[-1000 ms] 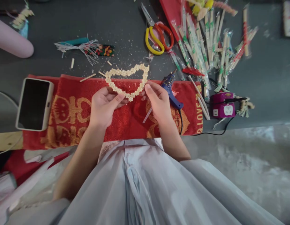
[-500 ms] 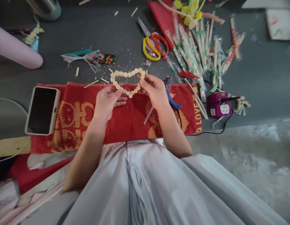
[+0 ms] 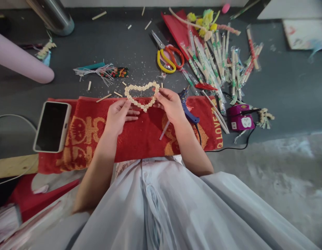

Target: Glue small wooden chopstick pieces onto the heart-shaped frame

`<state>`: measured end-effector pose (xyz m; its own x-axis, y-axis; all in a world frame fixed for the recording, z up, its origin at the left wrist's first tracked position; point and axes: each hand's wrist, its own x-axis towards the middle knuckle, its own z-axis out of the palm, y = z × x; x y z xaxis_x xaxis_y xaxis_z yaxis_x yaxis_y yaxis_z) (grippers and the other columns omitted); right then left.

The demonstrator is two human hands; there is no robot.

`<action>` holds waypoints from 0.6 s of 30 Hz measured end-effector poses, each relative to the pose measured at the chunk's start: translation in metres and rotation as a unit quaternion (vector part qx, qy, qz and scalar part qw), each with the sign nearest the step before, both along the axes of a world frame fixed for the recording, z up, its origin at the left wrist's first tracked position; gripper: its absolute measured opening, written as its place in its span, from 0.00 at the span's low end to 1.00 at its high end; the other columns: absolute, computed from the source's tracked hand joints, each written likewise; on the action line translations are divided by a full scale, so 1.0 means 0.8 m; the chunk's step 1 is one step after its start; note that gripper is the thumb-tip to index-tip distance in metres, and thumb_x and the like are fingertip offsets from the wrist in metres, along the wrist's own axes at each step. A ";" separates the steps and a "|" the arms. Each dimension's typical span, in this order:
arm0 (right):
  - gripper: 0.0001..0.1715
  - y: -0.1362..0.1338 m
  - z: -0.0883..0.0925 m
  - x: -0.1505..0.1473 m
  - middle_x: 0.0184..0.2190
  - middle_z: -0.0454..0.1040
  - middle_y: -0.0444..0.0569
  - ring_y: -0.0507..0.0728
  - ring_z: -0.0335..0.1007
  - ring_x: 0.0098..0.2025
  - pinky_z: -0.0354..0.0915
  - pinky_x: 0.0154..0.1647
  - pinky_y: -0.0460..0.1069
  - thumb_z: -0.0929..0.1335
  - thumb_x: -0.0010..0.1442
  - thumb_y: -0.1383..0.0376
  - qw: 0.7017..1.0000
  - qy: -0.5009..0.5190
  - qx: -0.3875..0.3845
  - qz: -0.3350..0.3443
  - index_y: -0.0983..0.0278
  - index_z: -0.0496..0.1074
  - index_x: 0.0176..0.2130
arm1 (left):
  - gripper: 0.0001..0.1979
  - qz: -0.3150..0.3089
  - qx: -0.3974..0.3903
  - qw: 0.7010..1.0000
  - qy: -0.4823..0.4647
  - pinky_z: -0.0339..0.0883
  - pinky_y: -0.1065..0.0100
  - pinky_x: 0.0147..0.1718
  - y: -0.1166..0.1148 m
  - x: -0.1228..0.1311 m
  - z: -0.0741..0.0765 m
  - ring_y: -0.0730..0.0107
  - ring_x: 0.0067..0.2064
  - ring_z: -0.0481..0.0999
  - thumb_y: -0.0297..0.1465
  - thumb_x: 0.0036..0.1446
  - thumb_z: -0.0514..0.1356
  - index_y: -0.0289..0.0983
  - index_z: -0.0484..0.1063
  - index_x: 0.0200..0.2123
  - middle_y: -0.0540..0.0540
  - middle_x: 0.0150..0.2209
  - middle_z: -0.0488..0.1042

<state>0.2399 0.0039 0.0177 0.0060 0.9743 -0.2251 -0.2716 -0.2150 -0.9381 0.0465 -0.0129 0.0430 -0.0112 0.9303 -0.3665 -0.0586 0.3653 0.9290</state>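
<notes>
A cream heart-shaped ring (image 3: 141, 88), bumpy like small pieces joined together, is held up between my two hands above the red towel (image 3: 140, 139). My left hand (image 3: 118, 116) pinches its lower left side with thumb and fingers, the other fingers spread out. At the heart's right side, my right hand (image 3: 171, 104) grips the edge between thumb and forefinger. Just right of that hand lies a blue glue gun (image 3: 189, 111), partly hidden by it; a clear stick (image 3: 164, 130) pokes out below the wrist.
Scissors (image 3: 169, 59) with yellow and red handles lie beyond the hands. Many wrapped chopsticks (image 3: 215, 66) spread to the right, near a purple power adapter (image 3: 240, 117). A phone (image 3: 52, 126) rests on the towel's left end. A metal cylinder (image 3: 60, 22) stands at back left.
The view has shifted slightly, so the table's things sit a little lower in the picture. Both hands keep their hold on the heart, which looks nearly unchanged.
</notes>
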 end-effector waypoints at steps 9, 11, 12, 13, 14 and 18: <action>0.30 0.000 0.003 -0.001 0.27 0.69 0.39 0.50 0.69 0.31 0.77 0.38 0.50 0.78 0.39 0.41 1.000 0.000 -0.001 0.006 0.57 0.75 0.34 | 0.18 -0.002 0.002 1.000 0.000 0.74 0.74 0.20 -0.001 -0.002 -0.001 0.69 0.26 0.80 0.45 0.55 0.67 0.36 0.69 0.32 0.48 0.26 0.75; 0.29 0.000 0.002 0.000 0.28 0.69 0.39 0.50 0.70 0.32 0.77 0.39 0.50 0.78 0.41 0.42 1.000 -0.004 -0.005 0.005 0.57 0.75 0.35 | 0.18 -0.005 0.003 1.000 0.001 0.74 0.75 0.20 0.000 -0.002 0.000 0.70 0.25 0.80 0.45 0.55 0.67 0.36 0.68 0.31 0.48 0.26 0.76; 0.29 0.000 0.001 0.000 0.28 0.69 0.40 0.50 0.70 0.32 0.77 0.39 0.51 0.77 0.42 0.43 1.000 -0.007 -0.004 0.004 0.57 0.75 0.36 | 0.18 -0.006 0.005 1.000 0.001 0.74 0.75 0.20 0.000 -0.002 0.000 0.71 0.25 0.79 0.45 0.55 0.67 0.36 0.68 0.31 0.48 0.26 0.76; 0.28 0.000 0.001 0.000 0.28 0.70 0.40 0.51 0.71 0.33 0.78 0.40 0.51 0.77 0.43 0.44 1.000 -0.009 -0.002 0.005 0.58 0.75 0.37 | 0.19 -0.007 0.006 1.000 0.001 0.74 0.75 0.20 0.000 -0.002 0.001 0.71 0.25 0.79 0.45 0.54 0.67 0.36 0.68 0.31 0.48 0.26 0.77; 0.27 0.000 0.000 -0.001 0.29 0.70 0.40 0.51 0.72 0.34 0.78 0.41 0.52 0.77 0.45 0.45 1.000 -0.010 0.001 0.008 0.58 0.75 0.38 | 0.19 -0.008 0.006 1.000 0.002 0.74 0.75 0.20 0.001 -0.003 0.001 0.71 0.24 0.79 0.45 0.54 0.67 0.36 0.68 0.31 0.48 0.26 0.77; 0.25 -0.001 0.000 -0.003 0.30 0.71 0.41 0.53 0.73 0.35 0.78 0.41 0.53 0.77 0.46 0.46 1.000 -0.015 0.008 0.014 0.58 0.74 0.37 | 0.18 -0.009 0.003 1.000 0.008 0.73 0.74 0.19 0.003 -0.005 0.002 0.71 0.23 0.78 0.45 0.56 0.66 0.36 0.68 0.31 0.47 0.26 0.77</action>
<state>0.2377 0.0032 0.0178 -0.0158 0.9778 -0.2089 -0.2380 -0.2066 -0.9490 0.0427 -0.0107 0.0443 -0.0003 0.9323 -0.3616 -0.0367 0.3613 0.9317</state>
